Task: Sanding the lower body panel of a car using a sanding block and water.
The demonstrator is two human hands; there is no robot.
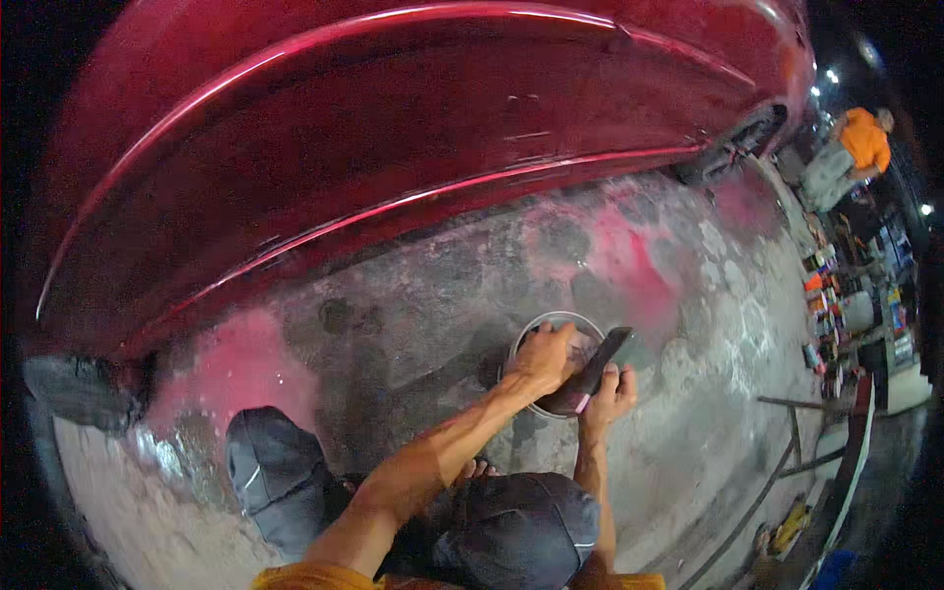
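A round bucket [539, 320] with a pale rim stands on the floor in front of me, dark inside. My left hand [547, 356] reaches over its near left side, fingers curled down into the opening; what they hold, if anything, is hidden. At the bucket's right side my right hand [612, 391] is closed around a dark, flat block [614, 352], which looks like a sanding block. The block is tilted over the rim, and a pink edge shows at its lower end.
A red car's side [413, 118] spans the far side, with a wheel [745, 143] at right. Pink stains [241, 374] mark the concrete floor [442, 265]. A person in an orange shirt [865, 141] stands far right, near cluttered shelves [836, 305] and a metal frame [796, 438].
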